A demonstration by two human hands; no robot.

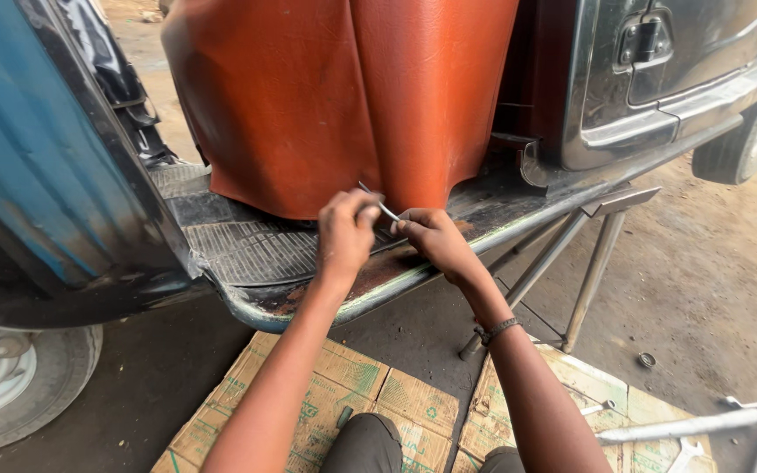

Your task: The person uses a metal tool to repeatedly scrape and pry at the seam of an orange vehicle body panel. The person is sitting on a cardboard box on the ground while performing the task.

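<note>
Two knees: I am kneeling on flattened cardboard sheets (343, 394) laid over the dirt floor, dark trousers showing at the bottom edge.
Loose tools: spanners (685, 451) and a metal tube (676, 427) are lying on the cardboard at my right; no boxes, trays or other containers are showing, so nothing is holding contents.
Right hand (435, 241): I am pinching the near end of a thin metal pin (387, 210) between thumb and fingertips, grip pressed together.
Left hand (346, 229): I am closing fingers round the far end of the same pin, grip pressed together on it.
Pin location: it is sitting just above the ribbed rubber mat (256, 250) on the vehicle step (484, 219), at the lower hem of the orange-brown vinyl cover (343, 96).
Handling, pin: I am judging it light, stiff, smooth and slippery; holding both ends is looking best.
Handling, vinyl: I am judging it soft, pliable, slightly grippy; its bottom edge is the place to take.
Beyond: a dark vehicle body panel (685, 79) and a wheel (746, 131) are standing behind.
</note>
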